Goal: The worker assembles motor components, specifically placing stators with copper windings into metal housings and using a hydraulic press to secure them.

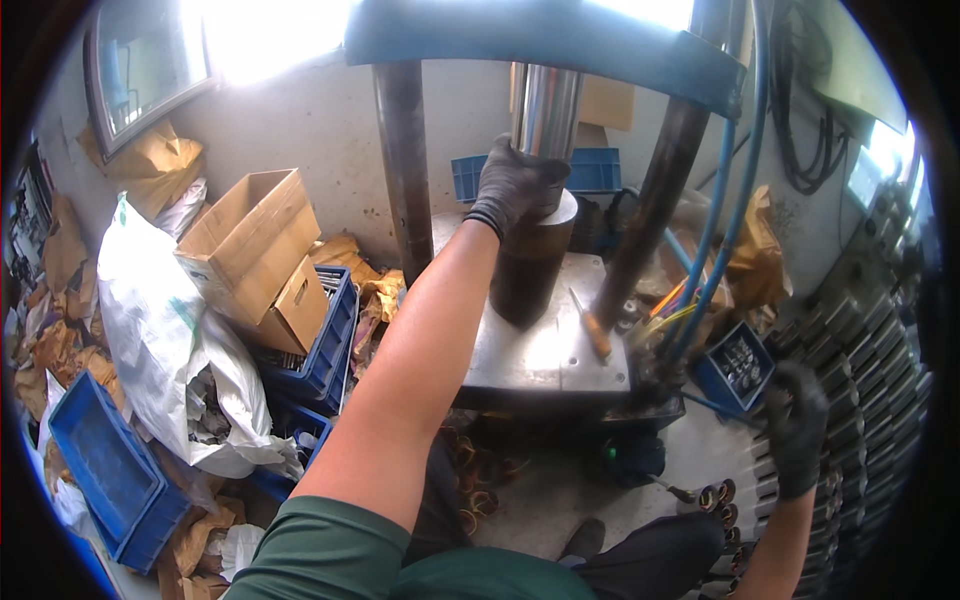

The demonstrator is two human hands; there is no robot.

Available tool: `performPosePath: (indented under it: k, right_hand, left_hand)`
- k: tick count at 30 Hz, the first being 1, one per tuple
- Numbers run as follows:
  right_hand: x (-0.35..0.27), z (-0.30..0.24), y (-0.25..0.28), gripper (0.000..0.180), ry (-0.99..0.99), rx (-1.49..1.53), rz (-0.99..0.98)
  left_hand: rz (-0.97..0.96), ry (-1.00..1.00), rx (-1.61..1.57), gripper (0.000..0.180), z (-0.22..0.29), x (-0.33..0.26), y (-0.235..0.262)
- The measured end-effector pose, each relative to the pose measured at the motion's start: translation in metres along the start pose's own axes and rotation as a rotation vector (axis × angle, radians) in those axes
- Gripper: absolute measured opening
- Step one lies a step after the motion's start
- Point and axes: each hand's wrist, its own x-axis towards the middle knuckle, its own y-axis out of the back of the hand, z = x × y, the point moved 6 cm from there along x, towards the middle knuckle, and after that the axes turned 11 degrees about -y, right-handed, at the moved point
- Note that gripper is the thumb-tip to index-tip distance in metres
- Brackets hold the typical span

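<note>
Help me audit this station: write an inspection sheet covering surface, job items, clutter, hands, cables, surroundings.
Surface: metal plate, with an orange-handled tool lying on it.
Job items: dark cylinder upright on the plate; shiny shaft above.
Clutter: white sack, cardboard box and blue crate at left.
Hands: both gloved; left hand at the shaft's lower end, grip partly hidden; right hand near the small blue bin, grip unclear.
Cables: dark cables at upper right; blue hoses nearby.
Surroundings: pale wall behind; rows of metal parts at right.
</note>
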Motion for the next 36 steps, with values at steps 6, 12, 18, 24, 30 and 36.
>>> performPosePath:
  k: [6,12,18,24,30,36]
  right_hand:
    - [0.076,0.027,-0.016,0.054,-0.070,0.230,0.131]
    - [-0.023,0.028,-0.013,0.052,-0.193,-0.052,-0.280]
    - [-0.155,0.030,-0.027,0.018,-0.081,-0.202,-0.563]
    - [-0.167,0.020,-0.032,0.011,-0.244,-0.214,-0.557]
    - [-0.161,0.019,-0.025,0.008,-0.227,-0.207,-0.473]
    - [-0.164,0.026,-0.026,0.010,-0.227,-0.233,-0.460]
  left_hand:
    - [-0.054,0.093,-0.368,0.063,0.005,-0.008,-0.004]
    - [-0.076,-0.024,-0.363,0.077,-0.018,-0.005,-0.004]
    - [-0.107,0.056,-0.695,0.073,-0.050,0.025,-0.019]
    - [-0.028,-0.110,-0.233,0.078,-0.021,0.003,-0.003]
    - [-0.008,-0.155,-0.223,0.077,-0.017,0.004,0.000]
    - [0.006,-0.083,-0.159,0.074,-0.021,0.002,0.000]
